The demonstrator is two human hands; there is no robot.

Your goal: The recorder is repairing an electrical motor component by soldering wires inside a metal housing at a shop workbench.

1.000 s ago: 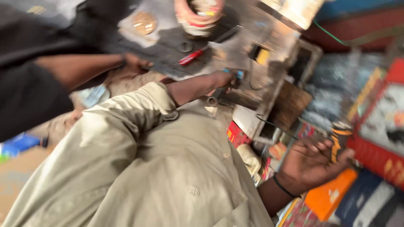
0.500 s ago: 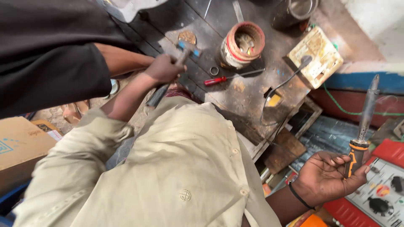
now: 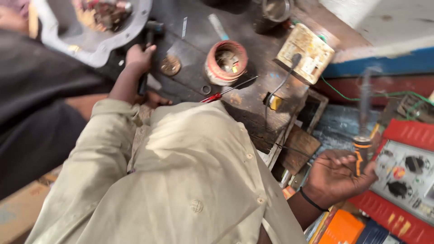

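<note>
Dark, scarred wood makes up the workbench (image 3: 253, 97), crowded with tools and seen from above past a beige shirt (image 3: 190, 180). At the far left a person in a black sleeve (image 3: 40, 113) leans in beside a grey metal housing (image 3: 104, 43). Just below that housing the left hand (image 3: 138, 58) is wrapped shut around a dark tool handle (image 3: 147, 38), whose upper end pokes out above the knuckles; its lower part is hidden by the hand. Right of this grip lies a small round brass disc (image 3: 170, 66), then a red-rimmed tin (image 3: 226, 62) full of small parts. Below the tin a red-handled screwdriver (image 3: 221, 94) lies flat, its shaft pointing up to the right. Further right sits a cream-coloured box (image 3: 305, 54) with a black cable running down from it. Well apart from all this, off the bench edge at the right, the right hand (image 3: 337, 178) is palm up, fingers curled loosely about a soldering iron (image 3: 363, 131) that stands nearly upright, its orange-banded handle against the fingertips and its tip blurred above. Just beyond this grip lies a red and grey meter (image 3: 407, 176) with black dials.
</note>
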